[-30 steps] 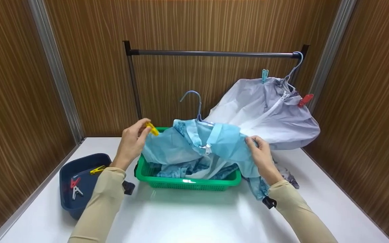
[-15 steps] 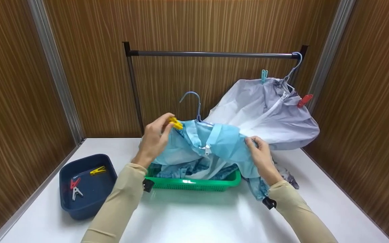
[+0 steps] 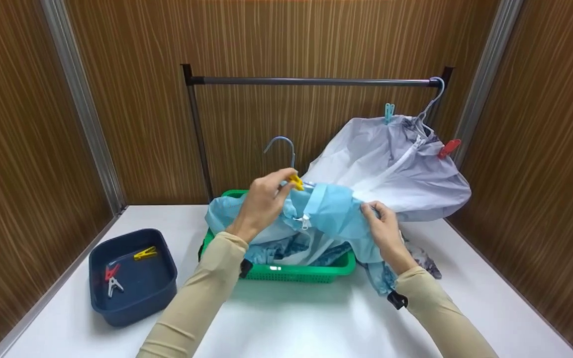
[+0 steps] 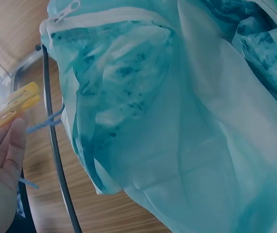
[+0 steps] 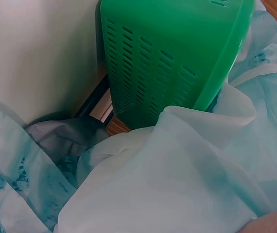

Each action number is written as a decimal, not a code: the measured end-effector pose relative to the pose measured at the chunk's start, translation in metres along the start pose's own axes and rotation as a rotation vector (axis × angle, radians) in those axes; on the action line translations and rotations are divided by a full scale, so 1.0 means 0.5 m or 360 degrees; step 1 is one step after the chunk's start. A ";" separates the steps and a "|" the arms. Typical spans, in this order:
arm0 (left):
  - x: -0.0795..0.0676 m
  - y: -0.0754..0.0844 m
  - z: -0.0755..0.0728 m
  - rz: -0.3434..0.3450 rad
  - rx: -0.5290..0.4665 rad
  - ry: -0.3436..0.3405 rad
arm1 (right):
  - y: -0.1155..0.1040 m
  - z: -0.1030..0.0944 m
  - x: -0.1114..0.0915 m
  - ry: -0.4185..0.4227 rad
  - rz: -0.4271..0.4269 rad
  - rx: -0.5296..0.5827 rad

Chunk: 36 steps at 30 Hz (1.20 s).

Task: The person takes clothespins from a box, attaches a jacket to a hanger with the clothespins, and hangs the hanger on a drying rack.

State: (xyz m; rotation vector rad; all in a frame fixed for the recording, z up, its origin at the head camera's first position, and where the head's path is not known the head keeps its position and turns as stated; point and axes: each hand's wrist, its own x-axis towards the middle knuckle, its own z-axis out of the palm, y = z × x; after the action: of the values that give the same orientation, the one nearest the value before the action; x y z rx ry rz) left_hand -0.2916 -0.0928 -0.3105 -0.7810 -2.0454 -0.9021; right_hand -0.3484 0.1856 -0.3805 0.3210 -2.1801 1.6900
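A yellow clothespin [image 3: 296, 182] is pinched between the thumb and fingers of my left hand [image 3: 264, 201], near the collar of a light-blue zip jacket [image 3: 334, 214]. In the left wrist view the clothespin [image 4: 22, 100] stands apart from the fabric. My right hand [image 3: 386, 231] pinches the jacket at its right shoulder; only an edge of that hand [image 5: 272, 223] shows in the right wrist view. A blue hanger [image 3: 280, 139] sits inside the jacket, its hook sticking up free. The jacket lies across a green basket [image 3: 291, 272]. My left hand hides part of the collar.
A navy tray [image 3: 137, 303] at the left holds several clothespins. Behind stands a black rack [image 3: 311, 80]. From its right end hangs a grey-white garment [image 3: 381, 159] on a hanger, with a blue clothespin [image 3: 389, 113] and a red clothespin [image 3: 449, 148] on it.
My left hand has moved right with the yellow clothespin, from beyond the jacket's left side to its collar. My right hand has kept its grip and place.
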 end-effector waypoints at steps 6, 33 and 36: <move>0.023 0.035 0.033 0.0049 -0.0008 -0.0106 | -0.001 -0.001 -0.001 0.0002 0.0015 -0.0018; 0.092 0.085 0.152 0.0131 0.0430 -0.0527 | -0.009 0.007 -0.001 0.0016 -0.0008 0.0009; 0.095 0.084 0.154 0.0132 0.0484 -0.0557 | -0.011 0.007 -0.001 0.0018 -0.0005 0.0008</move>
State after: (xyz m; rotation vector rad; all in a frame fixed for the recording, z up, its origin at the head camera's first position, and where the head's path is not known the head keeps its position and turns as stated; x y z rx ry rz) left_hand -0.3148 0.0030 -0.2936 -0.8918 -2.3597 -0.4114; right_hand -0.3465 0.1806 -0.3768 0.3153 -2.1667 1.6920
